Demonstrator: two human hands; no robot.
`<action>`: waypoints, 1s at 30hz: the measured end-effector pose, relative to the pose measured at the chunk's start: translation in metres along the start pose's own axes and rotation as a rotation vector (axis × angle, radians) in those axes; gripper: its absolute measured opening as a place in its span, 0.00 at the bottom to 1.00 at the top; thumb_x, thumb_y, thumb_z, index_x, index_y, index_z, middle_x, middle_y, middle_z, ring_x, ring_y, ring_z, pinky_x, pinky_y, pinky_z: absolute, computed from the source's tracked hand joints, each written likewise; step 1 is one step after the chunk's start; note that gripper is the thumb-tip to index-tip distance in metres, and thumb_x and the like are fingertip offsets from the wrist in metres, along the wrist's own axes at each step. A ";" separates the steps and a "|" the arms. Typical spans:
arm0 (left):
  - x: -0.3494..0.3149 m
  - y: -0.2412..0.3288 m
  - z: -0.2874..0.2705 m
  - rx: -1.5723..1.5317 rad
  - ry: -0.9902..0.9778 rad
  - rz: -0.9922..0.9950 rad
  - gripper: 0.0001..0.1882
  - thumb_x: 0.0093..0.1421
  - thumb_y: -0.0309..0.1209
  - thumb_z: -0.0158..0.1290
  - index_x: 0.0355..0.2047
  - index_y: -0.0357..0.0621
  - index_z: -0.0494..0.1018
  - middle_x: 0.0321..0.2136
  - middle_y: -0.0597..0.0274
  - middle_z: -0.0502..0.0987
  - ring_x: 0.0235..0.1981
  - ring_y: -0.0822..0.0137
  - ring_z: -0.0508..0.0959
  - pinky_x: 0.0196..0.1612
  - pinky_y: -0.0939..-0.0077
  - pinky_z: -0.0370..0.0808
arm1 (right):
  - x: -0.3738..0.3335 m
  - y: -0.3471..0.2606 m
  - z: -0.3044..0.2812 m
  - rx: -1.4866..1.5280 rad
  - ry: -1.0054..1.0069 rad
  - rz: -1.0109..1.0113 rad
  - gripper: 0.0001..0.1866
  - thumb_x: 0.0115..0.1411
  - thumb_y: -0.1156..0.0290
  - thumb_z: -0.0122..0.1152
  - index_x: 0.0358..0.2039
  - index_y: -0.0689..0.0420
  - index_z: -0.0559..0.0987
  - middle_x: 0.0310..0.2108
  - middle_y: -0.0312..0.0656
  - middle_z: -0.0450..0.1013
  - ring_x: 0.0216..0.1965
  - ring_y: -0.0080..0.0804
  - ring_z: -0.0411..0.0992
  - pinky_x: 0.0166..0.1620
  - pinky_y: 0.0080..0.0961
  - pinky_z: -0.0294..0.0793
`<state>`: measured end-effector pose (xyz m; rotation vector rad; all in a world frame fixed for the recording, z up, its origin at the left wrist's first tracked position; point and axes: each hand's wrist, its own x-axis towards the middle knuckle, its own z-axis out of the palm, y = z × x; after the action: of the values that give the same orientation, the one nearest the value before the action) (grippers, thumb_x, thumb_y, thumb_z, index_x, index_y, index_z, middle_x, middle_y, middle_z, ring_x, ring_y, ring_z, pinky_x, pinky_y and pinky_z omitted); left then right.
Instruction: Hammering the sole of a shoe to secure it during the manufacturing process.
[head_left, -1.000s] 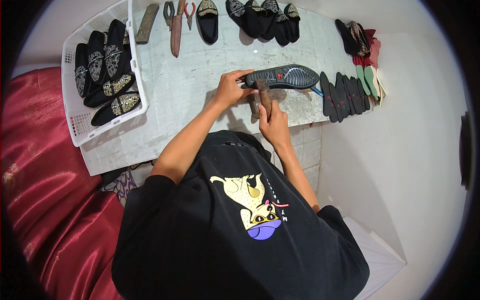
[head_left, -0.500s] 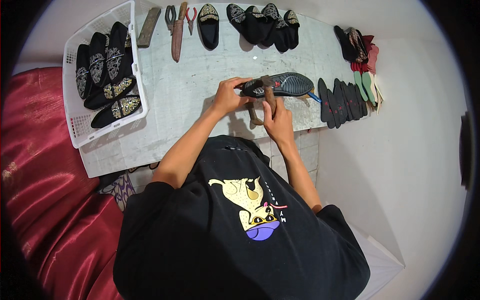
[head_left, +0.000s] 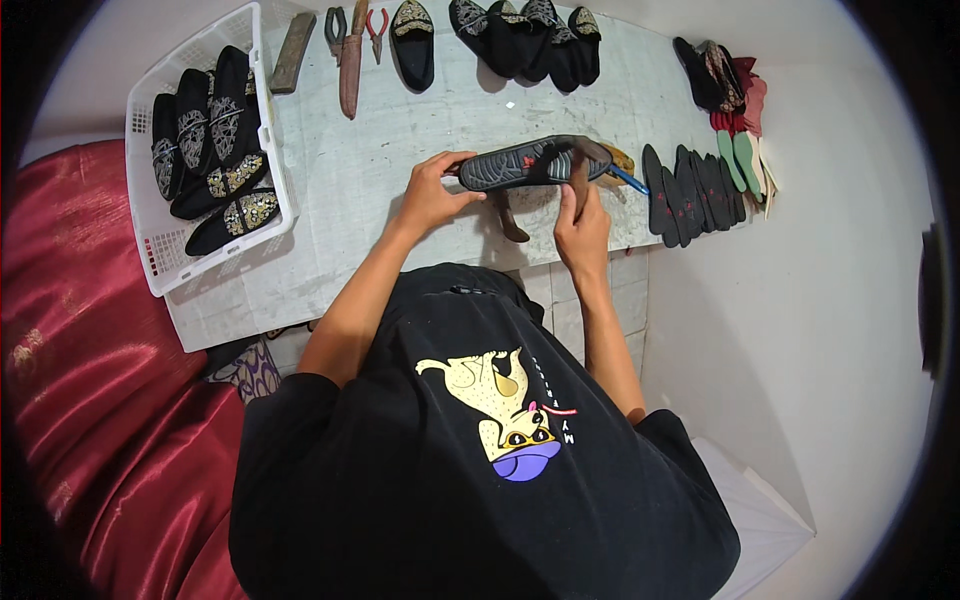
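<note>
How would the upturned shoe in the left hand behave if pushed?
The shoe probably flexes slightly but holds shape: its sole looks moulded. The sole's ridges likely resist slipping. Pushed at its right end, it may pivot, since the left hand grips the other.

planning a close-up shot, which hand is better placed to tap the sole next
The right, most likely: the right hand holds the hammer, its head over the right end of the upturned shoe, while the left hand holds the shoe's other end.
</note>
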<state>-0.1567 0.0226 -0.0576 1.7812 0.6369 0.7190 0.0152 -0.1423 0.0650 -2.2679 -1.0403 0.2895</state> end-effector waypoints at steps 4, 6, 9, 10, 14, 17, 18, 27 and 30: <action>0.013 0.026 -0.003 0.228 -0.119 0.011 0.48 0.42 0.40 0.79 0.64 0.42 0.73 0.53 0.49 0.81 0.52 0.54 0.83 0.57 0.59 0.79 | 0.000 0.007 0.008 0.019 -0.027 -0.005 0.16 0.72 0.62 0.59 0.37 0.65 0.75 0.26 0.64 0.74 0.29 0.69 0.76 0.30 0.52 0.70; 0.022 0.049 0.004 0.443 -0.183 0.027 0.52 0.41 0.44 0.79 0.66 0.42 0.70 0.55 0.48 0.79 0.54 0.51 0.81 0.59 0.56 0.77 | 0.001 0.007 0.004 0.032 -0.055 0.001 0.16 0.72 0.62 0.59 0.37 0.65 0.75 0.26 0.65 0.75 0.30 0.70 0.76 0.30 0.52 0.71; 0.043 0.066 0.039 0.619 -0.149 0.080 0.57 0.39 0.49 0.77 0.68 0.41 0.67 0.56 0.45 0.77 0.56 0.46 0.78 0.61 0.52 0.73 | 0.004 0.010 -0.002 0.081 -0.083 0.015 0.17 0.73 0.61 0.58 0.36 0.65 0.75 0.26 0.65 0.75 0.30 0.70 0.75 0.30 0.51 0.70; 0.050 0.068 0.054 0.668 -0.138 0.111 0.55 0.40 0.48 0.76 0.67 0.40 0.67 0.54 0.46 0.78 0.54 0.46 0.79 0.59 0.51 0.74 | 0.003 0.010 -0.003 0.048 -0.081 0.006 0.19 0.74 0.59 0.58 0.36 0.65 0.75 0.26 0.63 0.75 0.29 0.67 0.75 0.30 0.48 0.70; 0.063 0.055 0.095 0.628 -0.118 0.080 0.47 0.42 0.43 0.74 0.61 0.39 0.68 0.48 0.49 0.78 0.48 0.47 0.80 0.50 0.48 0.75 | 0.006 0.007 -0.014 0.036 -0.069 -0.069 0.18 0.74 0.59 0.57 0.37 0.65 0.76 0.24 0.62 0.74 0.27 0.65 0.75 0.30 0.47 0.70; 0.060 0.051 0.095 0.683 -0.060 0.149 0.39 0.45 0.37 0.71 0.56 0.38 0.69 0.44 0.52 0.77 0.43 0.48 0.80 0.44 0.48 0.76 | -0.001 -0.001 -0.025 0.052 -0.070 0.062 0.17 0.71 0.61 0.60 0.38 0.65 0.76 0.26 0.65 0.76 0.33 0.70 0.77 0.34 0.53 0.75; 0.063 0.052 0.096 0.710 -0.086 0.142 0.34 0.47 0.32 0.68 0.55 0.38 0.69 0.43 0.50 0.77 0.42 0.47 0.81 0.42 0.50 0.77 | -0.005 0.005 -0.022 0.116 -0.022 0.056 0.17 0.71 0.60 0.61 0.38 0.65 0.76 0.26 0.65 0.76 0.33 0.70 0.77 0.34 0.53 0.74; 0.064 0.054 0.100 0.856 -0.095 0.128 0.24 0.53 0.27 0.60 0.51 0.39 0.70 0.40 0.49 0.78 0.40 0.47 0.82 0.41 0.49 0.77 | -0.007 0.029 -0.025 0.225 -0.033 -0.039 0.16 0.70 0.62 0.62 0.39 0.64 0.74 0.24 0.66 0.75 0.31 0.72 0.77 0.32 0.55 0.74; 0.063 0.054 0.095 0.884 -0.107 0.084 0.25 0.53 0.27 0.60 0.52 0.39 0.70 0.41 0.48 0.78 0.41 0.46 0.82 0.41 0.48 0.78 | 0.001 0.047 -0.016 0.108 -0.164 -0.040 0.17 0.70 0.60 0.61 0.40 0.64 0.74 0.25 0.67 0.76 0.32 0.73 0.77 0.33 0.57 0.75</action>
<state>-0.0404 -0.0076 -0.0197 2.6445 0.8896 0.4012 0.0511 -0.1722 0.0489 -2.1522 -1.1239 0.5099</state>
